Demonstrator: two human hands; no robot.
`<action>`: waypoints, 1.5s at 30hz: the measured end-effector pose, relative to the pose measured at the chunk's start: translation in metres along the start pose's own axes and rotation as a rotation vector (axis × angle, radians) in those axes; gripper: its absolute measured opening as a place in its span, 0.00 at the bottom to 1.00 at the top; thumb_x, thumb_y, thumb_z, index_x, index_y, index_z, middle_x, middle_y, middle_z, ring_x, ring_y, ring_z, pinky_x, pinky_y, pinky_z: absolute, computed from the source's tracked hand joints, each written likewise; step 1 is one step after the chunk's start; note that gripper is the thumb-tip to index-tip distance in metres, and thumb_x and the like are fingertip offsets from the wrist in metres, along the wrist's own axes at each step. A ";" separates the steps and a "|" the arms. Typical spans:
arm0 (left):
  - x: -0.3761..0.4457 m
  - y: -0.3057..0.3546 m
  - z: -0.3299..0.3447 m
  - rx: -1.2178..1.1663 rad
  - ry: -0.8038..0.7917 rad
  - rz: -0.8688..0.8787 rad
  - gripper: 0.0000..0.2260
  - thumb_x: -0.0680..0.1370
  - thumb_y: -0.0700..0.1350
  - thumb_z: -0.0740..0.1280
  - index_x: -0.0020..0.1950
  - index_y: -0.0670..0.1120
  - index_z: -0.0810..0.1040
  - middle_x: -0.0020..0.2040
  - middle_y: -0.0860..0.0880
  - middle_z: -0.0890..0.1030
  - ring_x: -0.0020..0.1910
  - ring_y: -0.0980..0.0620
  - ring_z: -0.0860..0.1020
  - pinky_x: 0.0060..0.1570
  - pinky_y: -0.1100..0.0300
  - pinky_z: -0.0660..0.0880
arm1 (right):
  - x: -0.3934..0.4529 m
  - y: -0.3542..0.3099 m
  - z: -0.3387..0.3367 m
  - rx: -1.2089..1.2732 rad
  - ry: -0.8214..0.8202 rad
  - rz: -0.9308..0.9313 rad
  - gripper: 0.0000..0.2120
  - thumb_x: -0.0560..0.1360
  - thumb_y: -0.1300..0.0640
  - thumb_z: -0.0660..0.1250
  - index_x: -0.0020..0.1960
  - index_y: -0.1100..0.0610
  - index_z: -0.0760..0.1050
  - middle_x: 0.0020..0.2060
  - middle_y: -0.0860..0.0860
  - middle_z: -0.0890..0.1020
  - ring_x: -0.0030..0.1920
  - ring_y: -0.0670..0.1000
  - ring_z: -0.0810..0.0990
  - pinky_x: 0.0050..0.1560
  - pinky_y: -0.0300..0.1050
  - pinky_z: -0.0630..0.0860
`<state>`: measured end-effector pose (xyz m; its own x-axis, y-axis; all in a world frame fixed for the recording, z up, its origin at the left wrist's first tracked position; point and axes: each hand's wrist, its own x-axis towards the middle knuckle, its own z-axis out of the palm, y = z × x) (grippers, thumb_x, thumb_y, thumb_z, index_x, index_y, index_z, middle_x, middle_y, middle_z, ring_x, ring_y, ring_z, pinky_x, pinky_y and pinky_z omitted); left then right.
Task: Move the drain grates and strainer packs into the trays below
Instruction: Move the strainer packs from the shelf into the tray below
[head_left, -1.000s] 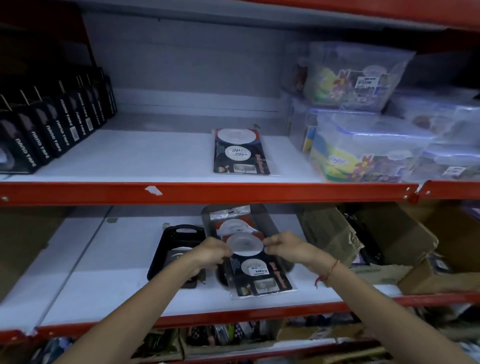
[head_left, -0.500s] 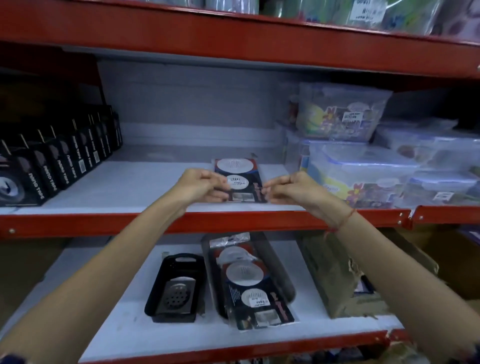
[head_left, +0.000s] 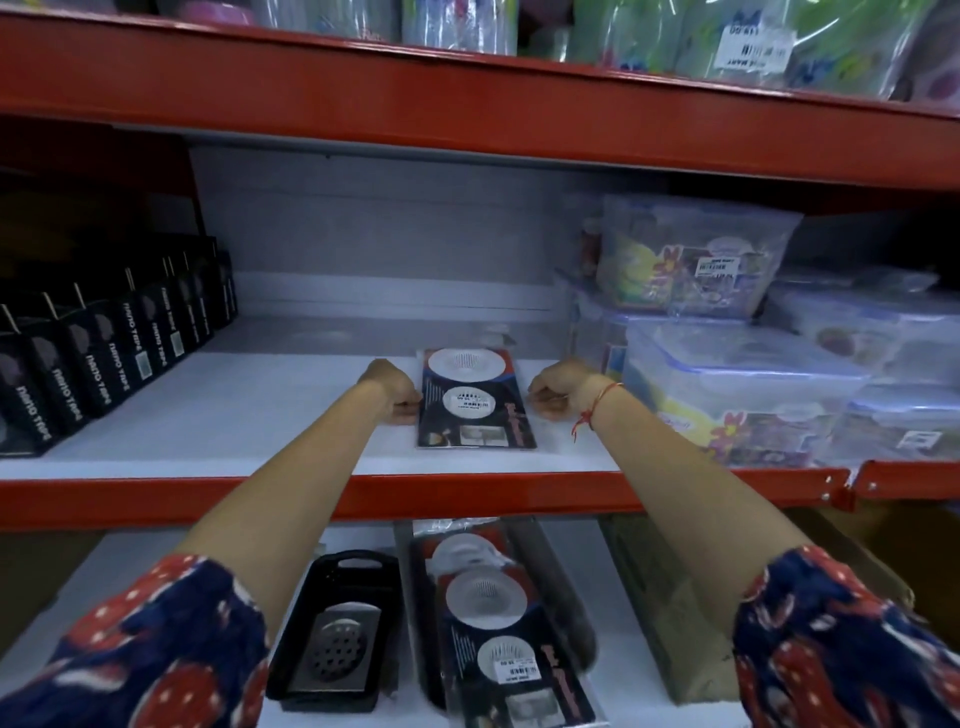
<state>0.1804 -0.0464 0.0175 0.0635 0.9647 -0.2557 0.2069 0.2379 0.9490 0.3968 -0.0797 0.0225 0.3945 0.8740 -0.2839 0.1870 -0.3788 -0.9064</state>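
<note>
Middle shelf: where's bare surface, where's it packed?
Bare: the white stretch between the nano tape boxes and the strainer pack, plus the strip behind the pack. Left hand and right hand flank the pack. Crowded: the right end, stacked with plastic containers.

Black nano tape boxes (head_left: 111, 343) at shelf left, clear lidded containers (head_left: 737, 384) stacked right, cardboard box (head_left: 670, 613) below.

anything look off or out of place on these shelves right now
One strainer pack lies alone on the middle shelf, between both hands, not yet in a tray. Below, the stacked packs overhang their tray's front end. Nothing looks spilled or damaged.
</note>
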 end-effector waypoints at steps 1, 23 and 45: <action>-0.001 -0.001 -0.002 -0.031 -0.024 -0.019 0.07 0.75 0.25 0.62 0.41 0.35 0.70 0.38 0.38 0.77 0.39 0.43 0.79 0.53 0.47 0.78 | -0.001 0.000 -0.002 0.012 -0.009 0.003 0.10 0.76 0.68 0.63 0.36 0.62 0.71 0.27 0.57 0.80 0.26 0.52 0.80 0.27 0.42 0.77; -0.191 -0.071 -0.037 -0.072 -0.410 0.118 0.15 0.71 0.30 0.70 0.57 0.37 0.77 0.44 0.43 0.85 0.38 0.51 0.85 0.39 0.57 0.84 | -0.204 0.100 -0.083 0.267 -0.300 -0.109 0.16 0.70 0.78 0.64 0.54 0.64 0.78 0.42 0.56 0.84 0.39 0.50 0.86 0.39 0.43 0.84; -0.208 -0.175 -0.022 -0.025 -0.456 -0.113 0.12 0.72 0.30 0.70 0.54 0.38 0.78 0.39 0.45 0.85 0.38 0.50 0.85 0.39 0.55 0.84 | -0.217 0.206 -0.060 0.201 -0.378 0.172 0.17 0.70 0.78 0.65 0.55 0.65 0.77 0.43 0.57 0.84 0.45 0.54 0.85 0.46 0.48 0.83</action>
<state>0.1093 -0.2859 -0.0916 0.4653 0.7859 -0.4073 0.2136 0.3469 0.9133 0.4037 -0.3653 -0.0844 0.0419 0.8672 -0.4962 -0.0453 -0.4945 -0.8680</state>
